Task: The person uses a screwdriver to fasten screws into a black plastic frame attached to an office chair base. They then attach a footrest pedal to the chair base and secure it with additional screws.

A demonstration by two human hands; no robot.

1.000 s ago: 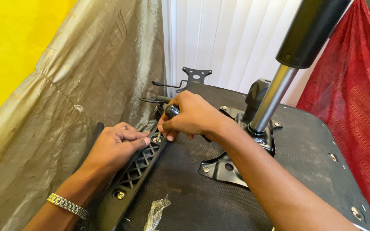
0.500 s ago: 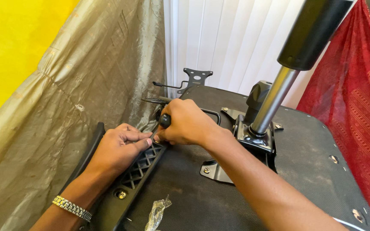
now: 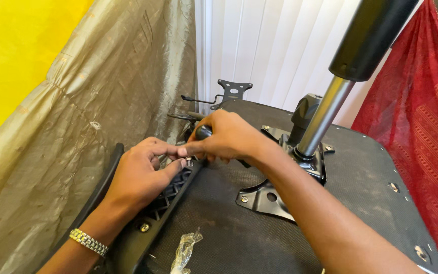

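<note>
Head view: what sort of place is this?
Likely a room at home, not a workshop: white window blinds, olive and red curtains, and an upturned office chair seat being worked on.

A: What did the person have on, from the head cam?

B: Not much. 2 bare hands, forearms bare too, no sleeves in shot, no gloves.

A: Jewellery?

B: 1 item. The left hand (image 3: 140, 177) had a metal link bracelet (image 3: 88, 242) at the wrist: silver-tone w/ gold-tone bits, small blocky links in rows, snug fit. Looked like a watch strap, but no dial was in view, so couldn't tell.

A: Right side?

B: The right hand (image 3: 226, 138) had nothing on it, no ring or band seen. Its forearm ran off the bottom edge, plain all the way.

A: Nails?

B: Short, unpainted, as far as was visible.
</note>
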